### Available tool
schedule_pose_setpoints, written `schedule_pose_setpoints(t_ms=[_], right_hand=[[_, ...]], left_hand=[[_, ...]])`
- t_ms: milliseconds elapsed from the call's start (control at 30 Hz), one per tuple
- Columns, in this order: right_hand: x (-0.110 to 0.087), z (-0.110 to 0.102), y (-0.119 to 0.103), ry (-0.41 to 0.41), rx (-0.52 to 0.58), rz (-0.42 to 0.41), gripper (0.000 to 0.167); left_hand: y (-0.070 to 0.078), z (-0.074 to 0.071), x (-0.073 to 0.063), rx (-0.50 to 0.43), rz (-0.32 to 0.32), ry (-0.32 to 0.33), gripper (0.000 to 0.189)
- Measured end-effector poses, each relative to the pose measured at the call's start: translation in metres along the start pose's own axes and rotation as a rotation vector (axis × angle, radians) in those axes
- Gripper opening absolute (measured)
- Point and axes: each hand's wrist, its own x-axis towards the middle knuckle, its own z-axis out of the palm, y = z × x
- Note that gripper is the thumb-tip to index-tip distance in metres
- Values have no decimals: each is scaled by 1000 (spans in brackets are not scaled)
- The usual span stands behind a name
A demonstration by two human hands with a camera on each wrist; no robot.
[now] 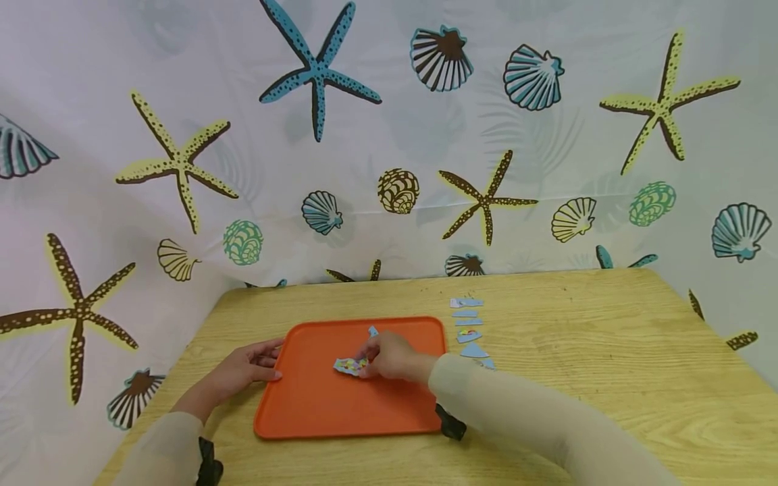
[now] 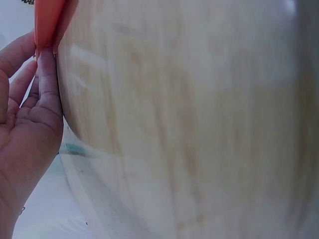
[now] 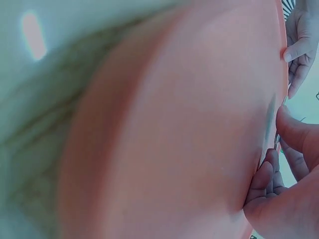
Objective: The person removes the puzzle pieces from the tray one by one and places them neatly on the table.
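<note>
On the wooden table lies an orange tray [image 1: 316,405]. My left hand [image 1: 240,371] holds its left rim, the thumb on the rim and the fingers at its outer side; the left wrist view shows the fingers [image 2: 47,87] against the tray edge [image 2: 46,25]. Over the middle of the tray my right hand [image 1: 389,358] pinches the right end of a flat picture piece [image 1: 348,366], light blue with a multicoloured print. Behind that hand a small light-blue piece [image 1: 373,331] lies on the tray, partly hidden. In the right wrist view the thumb and fingers [image 3: 261,181] hide most of the piece.
Right of the tray, several light-blue pieces [image 1: 474,350] lie in a column on the wooden table [image 1: 577,351], the nearest partly covered by the right sleeve. A white cloth [image 1: 377,250] printed with starfish and shells hangs behind the table and at both sides.
</note>
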Motion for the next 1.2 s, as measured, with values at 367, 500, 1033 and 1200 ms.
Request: schedule_pose_setpoints(t_ms=[367,500,1033,1200], right_hand=[[-7,-3,-3,-2,94,-8,19],[-12,-7,-4,-9,129,-18,20],[-29,-32,6,22,105,-65,24],[-38,-41,12,15,119,-63,24]], left_hand=[[0,2,2,-16,0,-10,74],[2,3,2,-13,-5,-13,74],[5,1,0,7,-8,-10,76],[3,0,0,-8,-7,-17,77]])
